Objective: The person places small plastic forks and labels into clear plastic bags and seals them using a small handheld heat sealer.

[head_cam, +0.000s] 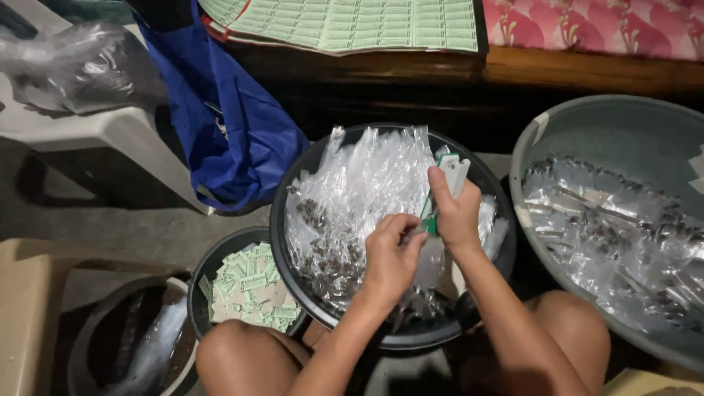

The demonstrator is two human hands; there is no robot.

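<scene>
Right now I see both hands over the black basin [282, 242] of clear packets [367, 198]: the right hand [456, 213] is closed around a white-and-green stapler [449, 180] held upright, and the left hand [389, 257] pinches a packet top with a green label [429, 224] just below it. I judge the step to be fastening a label onto a packet; the next move calls for squaring the label in the stapler's mouth, then squeezing. Left of the basin is a small bucket [202, 282] of loose labels [253, 286], right of it a grey tub [528, 158] of packets.
</scene>
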